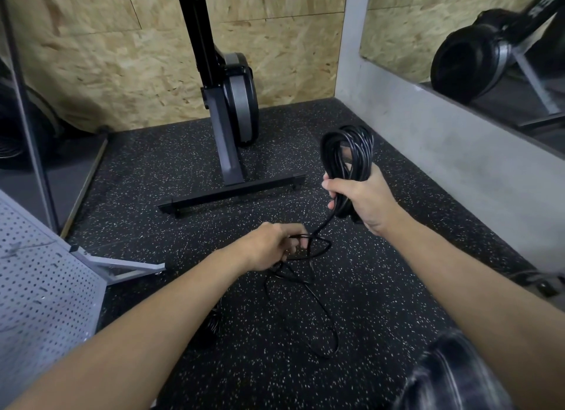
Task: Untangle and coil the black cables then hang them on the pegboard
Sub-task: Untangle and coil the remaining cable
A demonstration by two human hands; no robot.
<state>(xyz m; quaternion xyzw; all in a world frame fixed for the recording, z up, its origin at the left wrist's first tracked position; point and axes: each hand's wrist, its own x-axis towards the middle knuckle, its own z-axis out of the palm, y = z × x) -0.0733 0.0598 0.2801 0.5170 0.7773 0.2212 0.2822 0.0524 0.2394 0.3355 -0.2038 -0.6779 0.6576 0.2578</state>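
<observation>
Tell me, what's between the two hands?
In the head view, a single black cable strand runs from the coil held by the right hand down to the left hand, above the speckled floor.

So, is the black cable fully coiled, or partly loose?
Partly coiled. The right hand grips the coil; a loose tail runs through the left hand onto the floor.

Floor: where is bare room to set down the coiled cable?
Bare floor lies between the pegboard and the machine base, and along the grey wall beyond the right hand holding the coil. Crowded: loose cable loops below the left hand.
</observation>
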